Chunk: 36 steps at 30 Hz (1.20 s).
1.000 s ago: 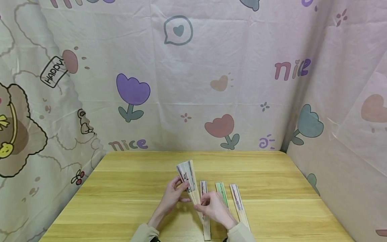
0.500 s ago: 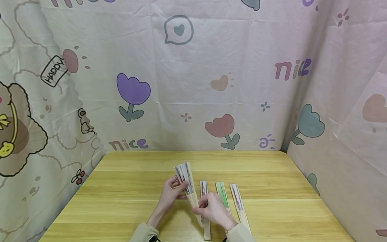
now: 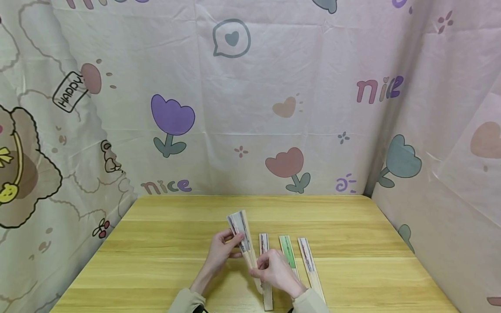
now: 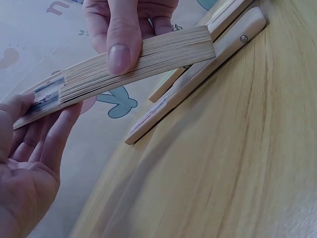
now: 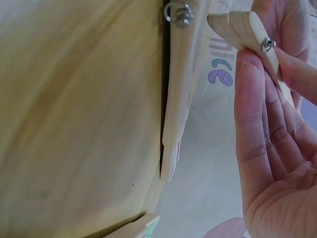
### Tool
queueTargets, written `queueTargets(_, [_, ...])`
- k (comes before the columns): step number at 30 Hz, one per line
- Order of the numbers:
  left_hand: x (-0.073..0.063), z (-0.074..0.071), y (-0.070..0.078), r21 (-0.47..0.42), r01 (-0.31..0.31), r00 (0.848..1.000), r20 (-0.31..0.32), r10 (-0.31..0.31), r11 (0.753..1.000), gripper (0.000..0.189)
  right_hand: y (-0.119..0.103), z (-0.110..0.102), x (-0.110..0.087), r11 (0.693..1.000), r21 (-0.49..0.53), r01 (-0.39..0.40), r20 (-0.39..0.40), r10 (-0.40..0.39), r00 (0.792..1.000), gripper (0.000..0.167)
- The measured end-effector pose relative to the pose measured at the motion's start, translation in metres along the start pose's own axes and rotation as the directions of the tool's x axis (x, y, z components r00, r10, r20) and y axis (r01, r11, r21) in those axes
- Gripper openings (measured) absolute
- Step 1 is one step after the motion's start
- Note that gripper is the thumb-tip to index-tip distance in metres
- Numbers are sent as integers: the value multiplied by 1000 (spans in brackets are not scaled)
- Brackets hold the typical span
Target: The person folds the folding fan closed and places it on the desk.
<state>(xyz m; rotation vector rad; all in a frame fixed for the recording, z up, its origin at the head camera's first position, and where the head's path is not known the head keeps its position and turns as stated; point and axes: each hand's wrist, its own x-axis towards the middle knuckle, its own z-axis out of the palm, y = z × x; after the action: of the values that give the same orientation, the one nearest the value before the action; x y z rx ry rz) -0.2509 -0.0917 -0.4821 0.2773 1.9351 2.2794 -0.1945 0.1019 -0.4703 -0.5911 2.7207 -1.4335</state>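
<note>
A folding fan (image 3: 239, 219) with wooden ribs and a pale printed leaf is held tilted over the table, its leaf slightly spread. My left hand (image 3: 219, 252) grips the leaf end, thumb on top and fingers beneath. Near the pivot end my right hand (image 3: 275, 269) pinches the ribs (image 4: 183, 49). A metal rivet with a small ring (image 5: 268, 45) shows at that end in the right wrist view. Just right of the held fan lies a closed fan (image 3: 264, 243), partly hidden by my right hand.
A green-leaf closed fan (image 3: 287, 250) and another closed fan (image 3: 309, 261) lie further right, roughly side by side. They rest on a wood-grain table (image 3: 168, 217). Printed cloth (image 3: 235, 108) hangs behind the table and at both sides.
The held fan has shifted slightly left and down, together with my right hand's fingertips. Its leaf folds narrowed a little, then spread slightly. The fans on the table stay in place.
</note>
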Motion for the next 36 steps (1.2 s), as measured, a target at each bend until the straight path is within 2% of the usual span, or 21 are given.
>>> queueTargets(10, [1, -1, -1, -31, -3, 998, 57, 5, 1000, 44, 1, -2, -1, 999, -40, 14, -14, -15, 1000, 28])
queueTargets(15, [1, -4, -2, -61, -11, 997, 72, 15, 998, 37, 0, -3, -1, 999, -31, 8, 3, -8, 1000, 27])
queueTargets(23, [1, -7, -3, -121, -10, 995, 100, 23, 993, 12, -2, -3, -2, 999, 40, -29, 47, 28, 999, 27])
queueTargets(31, [2, -10, -4, -167, -16, 989, 139, 39, 986, 21, -4, -4, -3, 997, 70, -37, 74, 32, 997, 25])
queueTargets(36, [2, -12, -6, -187, -26, 988, 146, 54, 982, 24, -5, -3, -2, 983, 178, -53, 108, 34, 994, 13])
